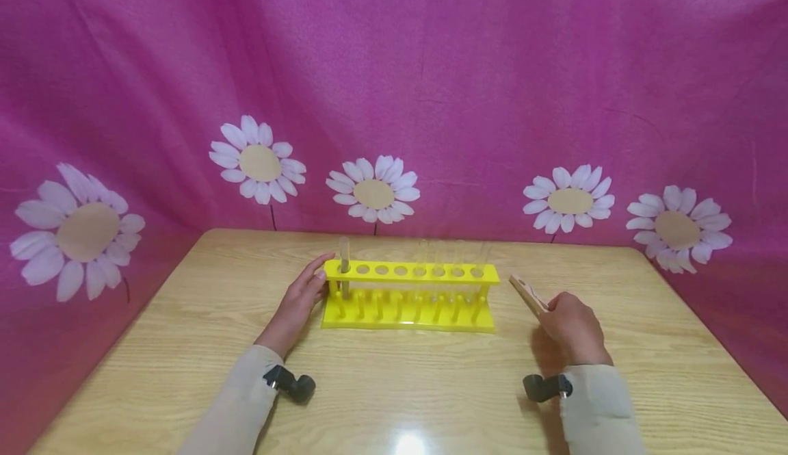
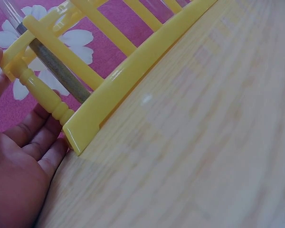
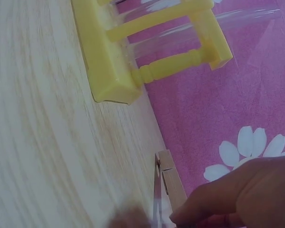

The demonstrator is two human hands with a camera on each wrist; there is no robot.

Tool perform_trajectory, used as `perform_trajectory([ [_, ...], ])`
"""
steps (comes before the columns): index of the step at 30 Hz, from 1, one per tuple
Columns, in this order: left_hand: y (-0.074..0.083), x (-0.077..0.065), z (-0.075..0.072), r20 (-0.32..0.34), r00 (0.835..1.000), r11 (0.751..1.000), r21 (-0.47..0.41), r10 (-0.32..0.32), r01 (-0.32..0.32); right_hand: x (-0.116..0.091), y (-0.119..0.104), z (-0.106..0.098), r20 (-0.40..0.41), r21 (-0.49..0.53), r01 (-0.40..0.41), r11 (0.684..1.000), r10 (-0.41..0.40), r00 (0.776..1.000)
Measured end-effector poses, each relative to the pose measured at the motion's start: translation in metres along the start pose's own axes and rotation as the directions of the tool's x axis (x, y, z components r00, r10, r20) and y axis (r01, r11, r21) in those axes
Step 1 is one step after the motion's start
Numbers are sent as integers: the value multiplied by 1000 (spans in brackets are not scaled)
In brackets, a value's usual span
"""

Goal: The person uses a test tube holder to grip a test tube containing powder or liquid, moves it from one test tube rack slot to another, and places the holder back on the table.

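Observation:
A yellow test tube rack (image 1: 409, 323) stands upright on the table. My left hand (image 1: 299, 308) grips its left end, with thumb and index finger at the top bar and the other fingers (image 2: 33, 126) beside the end post. One test tube with dark grey contents (image 1: 345, 267) stands in the leftmost hole. Several clear test tubes (image 3: 249, 16) stand in the right half of the rack. To the right of the rack, my right hand (image 1: 572, 325) holds a wooden test tube holder (image 1: 526, 292). Its tip points toward the rack but stays apart from it.
The wooden table (image 1: 406, 380) has a light grain. Behind it hangs a magenta cloth (image 1: 394, 85) printed with white flowers. A small black camera mount (image 1: 292, 383) sits on the left sleeve, another camera mount (image 1: 544, 386) on the right.

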State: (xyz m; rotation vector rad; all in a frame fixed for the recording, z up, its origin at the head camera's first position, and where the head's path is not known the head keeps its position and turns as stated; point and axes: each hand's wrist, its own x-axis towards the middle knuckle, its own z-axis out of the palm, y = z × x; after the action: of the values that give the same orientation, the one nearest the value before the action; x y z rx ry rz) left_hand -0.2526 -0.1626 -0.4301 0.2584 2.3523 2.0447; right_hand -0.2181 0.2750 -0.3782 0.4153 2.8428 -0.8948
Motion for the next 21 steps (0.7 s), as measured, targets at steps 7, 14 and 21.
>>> perform_trajectory([
  [7,2,-2,0,-1,1000,1000,0,0,0,2,1,0,10,-29,7,1000,-7,1000],
  [14,1,-1,0,2,1000,1000,3,-5,5,3,4,2,44,-38,0,999,2,999],
  [21,0,-1,-1,-1,1000,1000,4,-8,8,2,5,3,40,-31,17,999,-16,999],
])
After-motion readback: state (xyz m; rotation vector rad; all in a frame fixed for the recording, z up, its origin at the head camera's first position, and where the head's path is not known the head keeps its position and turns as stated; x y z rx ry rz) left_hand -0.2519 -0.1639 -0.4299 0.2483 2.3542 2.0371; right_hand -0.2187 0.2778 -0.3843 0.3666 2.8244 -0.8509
